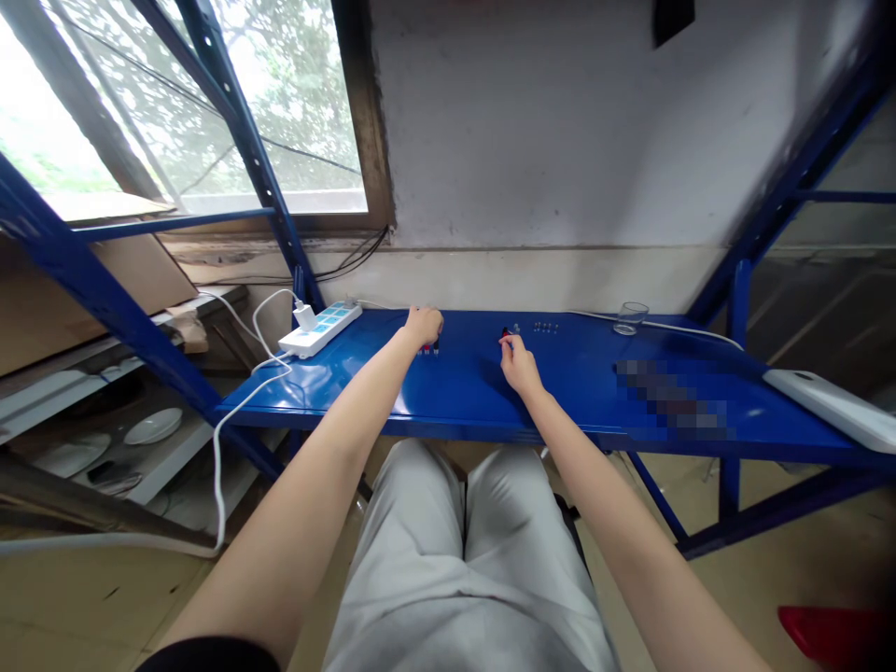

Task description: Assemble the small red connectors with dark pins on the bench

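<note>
My left hand [424, 326] reaches to the back middle of the blue table [462, 401], its fingers curled down at a row of small black and red parts with pale ends [427, 350]. The hand covers part of that row, and what its fingertips hold is hidden. Further right, my right hand [519, 362] is closed in a pinch just above the tabletop. A small red and dark piece [505, 333] shows at its fingertips; whether it is held or lies behind them is unclear. Several tiny metal pieces [546, 328] lie in rows beyond and to the right.
On the left, a white power strip [322, 329] has a plug and cable in it. A clear glass [631, 318] stands at the back right. A pixelated long object [672, 399] and a white flat object [833, 408] lie on the right. Blue posts [742, 303] rise at both ends.
</note>
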`<state>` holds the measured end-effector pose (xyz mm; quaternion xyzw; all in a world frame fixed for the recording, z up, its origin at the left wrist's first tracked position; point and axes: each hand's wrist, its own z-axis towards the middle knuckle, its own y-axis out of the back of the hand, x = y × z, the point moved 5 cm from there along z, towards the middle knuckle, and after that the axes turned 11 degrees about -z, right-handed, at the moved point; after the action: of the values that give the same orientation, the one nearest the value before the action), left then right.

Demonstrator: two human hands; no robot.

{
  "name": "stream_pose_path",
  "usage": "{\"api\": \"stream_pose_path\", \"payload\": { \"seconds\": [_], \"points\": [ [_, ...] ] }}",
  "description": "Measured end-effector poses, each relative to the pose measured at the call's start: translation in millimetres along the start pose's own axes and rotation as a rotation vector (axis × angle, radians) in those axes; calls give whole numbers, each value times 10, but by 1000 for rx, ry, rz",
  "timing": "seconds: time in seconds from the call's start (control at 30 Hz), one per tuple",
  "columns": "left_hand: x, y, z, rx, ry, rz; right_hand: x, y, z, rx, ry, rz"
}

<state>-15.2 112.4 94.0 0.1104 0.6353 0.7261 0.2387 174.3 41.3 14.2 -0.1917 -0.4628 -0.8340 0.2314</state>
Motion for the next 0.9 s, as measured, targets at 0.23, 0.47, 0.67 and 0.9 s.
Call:
{"api": "stream_pose_path", "payload": {
  "seconds": [0.23, 0.47, 0.67, 0.9],
  "points": [
    [31, 3, 15, 35, 32, 7, 25, 15, -9, 3, 1, 1],
    [67, 5, 4, 55, 60, 8, 43, 30, -15, 0, 3, 6],
    [37, 27, -20, 51, 65, -28, 30, 21, -8, -1, 2, -6],
    [18, 27, -30, 65, 59, 35, 48, 34, -13, 9, -11, -8]
  ]
}}
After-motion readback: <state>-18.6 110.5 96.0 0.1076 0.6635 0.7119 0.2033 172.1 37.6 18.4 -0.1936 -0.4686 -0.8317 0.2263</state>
